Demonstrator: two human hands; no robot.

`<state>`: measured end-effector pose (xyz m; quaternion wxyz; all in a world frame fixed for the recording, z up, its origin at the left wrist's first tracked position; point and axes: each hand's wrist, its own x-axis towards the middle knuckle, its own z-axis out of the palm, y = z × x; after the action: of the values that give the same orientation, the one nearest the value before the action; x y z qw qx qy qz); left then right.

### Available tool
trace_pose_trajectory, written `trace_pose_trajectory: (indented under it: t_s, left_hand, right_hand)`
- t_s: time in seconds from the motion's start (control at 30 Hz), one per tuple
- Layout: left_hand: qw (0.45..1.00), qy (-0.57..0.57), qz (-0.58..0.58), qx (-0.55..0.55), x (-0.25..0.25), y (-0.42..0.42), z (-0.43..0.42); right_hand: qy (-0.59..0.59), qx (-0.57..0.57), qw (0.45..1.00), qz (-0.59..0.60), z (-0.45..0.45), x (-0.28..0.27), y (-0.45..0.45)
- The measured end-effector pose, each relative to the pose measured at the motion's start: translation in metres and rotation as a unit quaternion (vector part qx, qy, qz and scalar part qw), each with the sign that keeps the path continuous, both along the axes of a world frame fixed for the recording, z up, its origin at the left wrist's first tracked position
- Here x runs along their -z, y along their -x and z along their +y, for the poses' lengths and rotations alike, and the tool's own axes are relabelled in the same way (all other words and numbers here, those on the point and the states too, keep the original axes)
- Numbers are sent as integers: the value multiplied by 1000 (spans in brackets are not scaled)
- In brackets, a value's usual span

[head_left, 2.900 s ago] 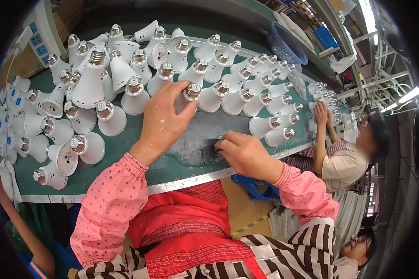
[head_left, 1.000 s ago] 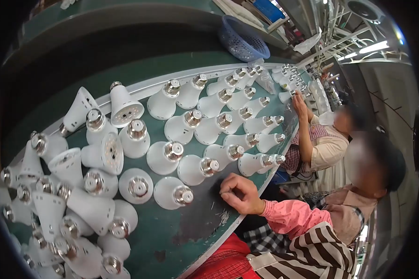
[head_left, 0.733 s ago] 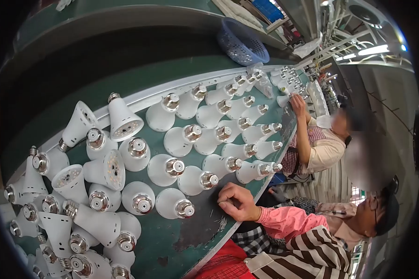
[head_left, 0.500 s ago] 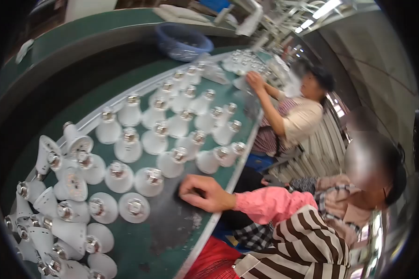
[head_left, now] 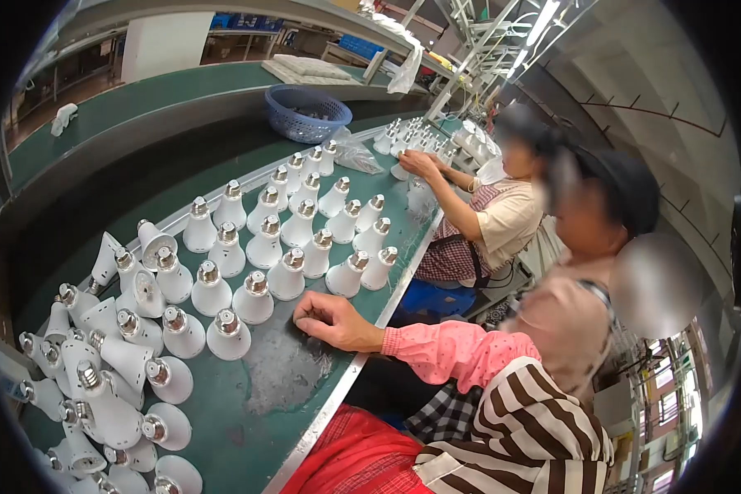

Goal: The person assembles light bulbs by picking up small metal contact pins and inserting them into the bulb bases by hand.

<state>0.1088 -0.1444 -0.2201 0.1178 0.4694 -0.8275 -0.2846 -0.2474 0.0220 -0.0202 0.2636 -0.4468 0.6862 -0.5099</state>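
My right hand, in a pink sleeve, rests at the table's near edge, beside a grey worn patch. Its fingers are curled in towards the thumb; whatever they may hold is hidden. Just left of it stands a white LED bulb with its silver screw cap up. Several similar bulbs stand in rows beyond, cap up. At lower left more bulbs lie in a heap, tipped various ways; one shows its bare round board. My left hand is out of view.
A blue plastic basket stands at the table's far side, near a clear plastic bag. Two co-workers sit along the same edge on the right; the farther one's hands touch bulbs. A raised green counter curves behind.
The camera view has shifted and become sharper, so the bulbs and my hand appear in slightly different places. My right hand stays curled on the table. The nearer co-worker's head appears farther left.
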Motion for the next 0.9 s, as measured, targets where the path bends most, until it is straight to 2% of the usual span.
trace_pose_trajectory:
  t_s: [0.33,0.5,0.63,0.67,0.73,0.83,0.9]
  left_hand:
    - [999,-30,-31,30,-12,25,-39]
    - [999,-8,-40,28,-20,21,-38]
    - [999,16,-42,27,-14,4,-25]
    - [999,20,-44,26,-14,-3,-22]
    - [999,23,-44,20,-16,-14,-15]
    - [998,33,-45,10,-24,-37,-1]
    - [998,34,-47,5,-32,-57,14]
  right_hand:
    - [-54,31,996,56,0,-12,-2]
    - [-48,22,996,69,0,-16,0]
    - [13,38,998,37,1,-5,0]
    - [4,44,999,-20,3,-3,0]
    - [-1,35,998,-56,3,-7,0]
    - [71,21,997,-6,-3,7,3]
    - [89,17,995,-41,-6,14,7]
